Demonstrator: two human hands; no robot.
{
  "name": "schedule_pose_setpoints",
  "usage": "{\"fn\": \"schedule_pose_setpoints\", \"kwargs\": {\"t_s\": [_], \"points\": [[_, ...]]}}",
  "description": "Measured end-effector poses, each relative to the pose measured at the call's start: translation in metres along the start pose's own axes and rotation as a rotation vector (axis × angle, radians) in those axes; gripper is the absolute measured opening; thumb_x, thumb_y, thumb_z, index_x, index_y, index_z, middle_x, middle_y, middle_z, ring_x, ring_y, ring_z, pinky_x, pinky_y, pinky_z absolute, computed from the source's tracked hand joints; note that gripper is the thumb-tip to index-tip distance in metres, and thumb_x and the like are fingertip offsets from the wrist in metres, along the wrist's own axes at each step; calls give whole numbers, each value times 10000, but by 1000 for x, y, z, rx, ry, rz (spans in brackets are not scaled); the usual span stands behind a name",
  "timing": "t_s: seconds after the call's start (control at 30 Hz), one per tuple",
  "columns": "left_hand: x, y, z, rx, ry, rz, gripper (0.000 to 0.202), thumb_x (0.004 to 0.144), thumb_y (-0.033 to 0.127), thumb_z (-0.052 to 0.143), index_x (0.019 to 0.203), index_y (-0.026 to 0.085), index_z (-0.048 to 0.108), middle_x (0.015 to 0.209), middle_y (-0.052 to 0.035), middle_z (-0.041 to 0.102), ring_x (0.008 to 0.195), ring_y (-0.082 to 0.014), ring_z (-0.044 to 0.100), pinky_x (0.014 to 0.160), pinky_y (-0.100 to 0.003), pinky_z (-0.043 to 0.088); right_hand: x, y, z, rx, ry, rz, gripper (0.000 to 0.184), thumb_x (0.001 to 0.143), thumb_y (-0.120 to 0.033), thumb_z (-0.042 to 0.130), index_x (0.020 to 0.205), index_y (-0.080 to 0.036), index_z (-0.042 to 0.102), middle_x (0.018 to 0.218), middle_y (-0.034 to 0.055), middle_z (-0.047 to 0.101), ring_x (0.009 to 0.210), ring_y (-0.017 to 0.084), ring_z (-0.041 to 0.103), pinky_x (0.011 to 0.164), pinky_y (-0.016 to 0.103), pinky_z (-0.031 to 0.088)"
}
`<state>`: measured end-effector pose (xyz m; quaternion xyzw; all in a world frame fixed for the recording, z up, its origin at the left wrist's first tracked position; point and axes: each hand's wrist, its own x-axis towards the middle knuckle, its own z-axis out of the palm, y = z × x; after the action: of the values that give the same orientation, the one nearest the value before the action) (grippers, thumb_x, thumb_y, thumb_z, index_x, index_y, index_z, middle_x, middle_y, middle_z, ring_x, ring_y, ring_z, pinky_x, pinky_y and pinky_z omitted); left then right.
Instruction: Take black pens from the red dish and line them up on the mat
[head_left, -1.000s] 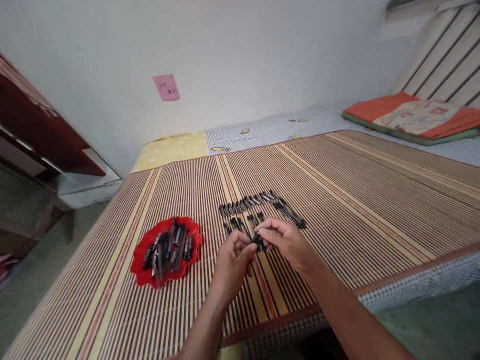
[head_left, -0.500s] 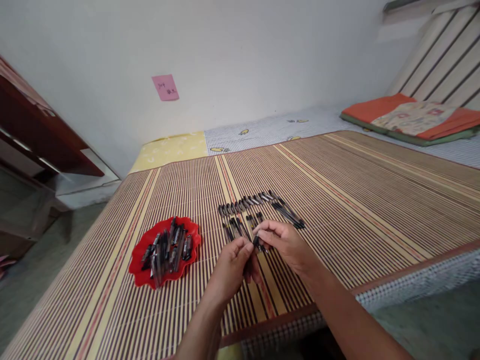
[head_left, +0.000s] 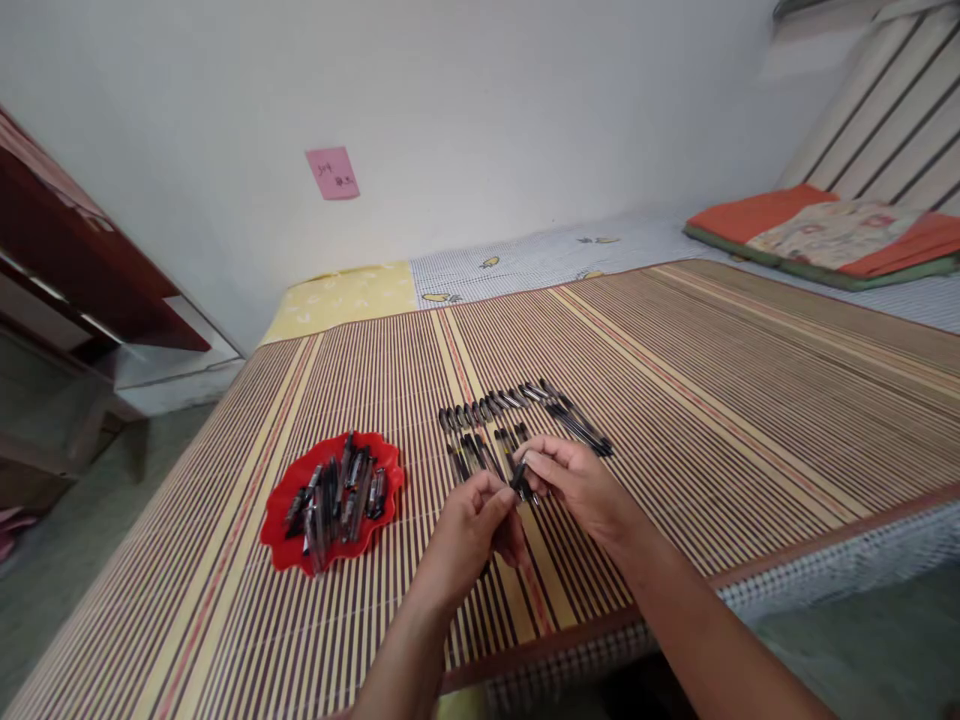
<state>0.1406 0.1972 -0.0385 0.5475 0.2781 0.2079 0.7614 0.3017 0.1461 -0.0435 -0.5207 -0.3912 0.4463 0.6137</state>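
Observation:
My left hand (head_left: 471, 525) and my right hand (head_left: 576, 485) meet over the striped mat, fingers pinched together. Between their fingertips is a small black pen piece (head_left: 518, 474), gripped from both sides; whether it is a cap or a grip end I cannot tell. Just beyond lies a row of pen caps (head_left: 480, 410). Below the caps, several pen parts (head_left: 466, 455) lie side by side, partly hidden behind my hands. To the right, black pen rods (head_left: 577, 425) lie slanted together.
A red scalloped dish (head_left: 281, 555) on the left holds several black and clear pen parts. The striped mat (head_left: 660, 400) covers the bed. Folded orange-and-green bedding (head_left: 795, 205) rests at the far right, and a pink note (head_left: 333, 173) is on the wall.
Both hands stay together, shifted slightly. The black piece now shows a little more between the fingertips. The pens and the dish remain in place.

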Motion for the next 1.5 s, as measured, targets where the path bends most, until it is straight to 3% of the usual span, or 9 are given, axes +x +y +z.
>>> {"fn": "schedule_pose_setpoints", "kwargs": {"t_s": [0.1, 0.27, 0.47, 0.7, 0.8, 1.0, 1.17, 1.33, 1.5], "points": [[0, -2, 0, -107, -99, -67, 340, 938, 493, 453, 847, 177, 538, 514, 25, 590, 389, -109, 554, 393, -202, 336, 0, 0, 0, 36, 6, -2, 242, 821, -408, 670, 887, -176, 683, 624, -27, 573, 575, 109, 494, 575, 252, 390], [1, -3, 3, 8, -26, -51, 259, 893, 448, 557, 821, 207, 493, 495, 81, 523, 334, -67, 463, 348, -185, 233, 1, 1, -1, 25, 13, 8, 248, 818, -420, 685, 856, -174, 682, 625, -17, 587, 566, 109, 489, 559, 248, 395], [0, -2, 3, 81, -28, -87, 280, 907, 457, 489, 836, 192, 545, 472, 67, 520, 331, -72, 474, 354, -193, 217, 10, 3, -14, 335, 238, -19, 190, 739, -335, 731, 823, -181, 657, 788, 23, 639, 602, 104, 512, 511, 226, 394], [1, 0, 1, 89, 11, -36, 264, 912, 445, 488, 828, 197, 520, 486, 68, 515, 341, -71, 456, 364, -201, 211, 0, 4, -7, 144, -94, 153, 239, 810, -372, 691, 932, -170, 660, 712, -15, 611, 479, 61, 437, 437, 205, 303], [1, -1, 0, 127, -5, -53, 253, 925, 433, 477, 830, 203, 518, 477, 76, 500, 337, -66, 435, 367, -195, 212, -3, 3, 1, 37, -108, 125, 215, 833, -385, 679, 877, -174, 669, 610, -39, 561, 503, 76, 455, 475, 213, 336], [-2, 0, -6, 234, -9, -83, 312, 886, 492, 539, 756, 210, 511, 452, 91, 446, 341, -67, 372, 367, -195, 238, 7, 3, -29, 193, 247, -1, 208, 776, -368, 758, 811, -194, 649, 649, -36, 579, 519, 78, 458, 473, 213, 356], [3, 2, -11, 158, 209, 11, 372, 718, 457, 762, 698, 204, 490, 454, 125, 386, 338, -38, 301, 358, -184, 196, 15, 3, -66, 515, 633, -156, 275, 660, -308, 846, 702, -199, 597, 694, -26, 578, 577, 78, 479, 480, 194, 397], [8, 2, -5, -137, 393, 207, 364, 703, 356, 796, 958, 159, 627, 653, 38, 640, 395, -27, 406, 390, -169, 245, 11, 16, -26, 571, 384, -1, 242, 710, -330, 826, 798, -193, 647, 780, -3, 620, 604, 86, 497, 499, 208, 427], [7, 4, -8, -270, 526, 280, 260, 725, 321, 794, 814, 124, 649, 730, -23, 714, 425, -9, 392, 413, -155, 273, 7, 22, 15, 519, 297, 113, 269, 691, -345, 832, 826, -182, 666, 777, 7, 657, 585, 91, 523, 501, 220, 439]]}}
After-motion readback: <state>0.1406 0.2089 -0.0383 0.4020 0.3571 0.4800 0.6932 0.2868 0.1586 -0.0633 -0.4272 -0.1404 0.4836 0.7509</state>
